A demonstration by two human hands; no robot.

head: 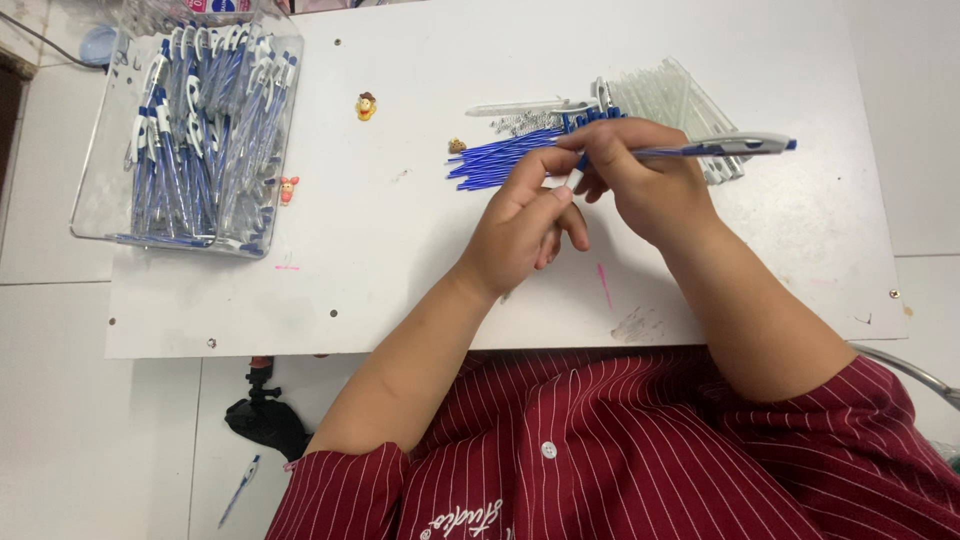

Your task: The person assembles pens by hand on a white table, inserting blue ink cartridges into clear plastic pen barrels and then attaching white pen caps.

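My right hand point(650, 185) grips a blue and clear pen point(735, 146) that lies level, its clip end pointing right. My left hand point(525, 225) pinches the pen's tip end point(577, 172) between thumb and forefinger, touching my right hand. Both hands hover over a white board point(400, 250). Just behind them lie a bundle of blue refills point(490, 160), a small heap of metal springs point(520, 122) and a pile of clear pen barrels point(670, 95).
A clear plastic bin point(105, 195) full of finished blue and white pens stands at the far left. Two small figurine charms point(366, 105) point(288, 189) lie on the board. A black clamp point(265, 415) and a loose pen point(238, 490) sit below the board's front edge.
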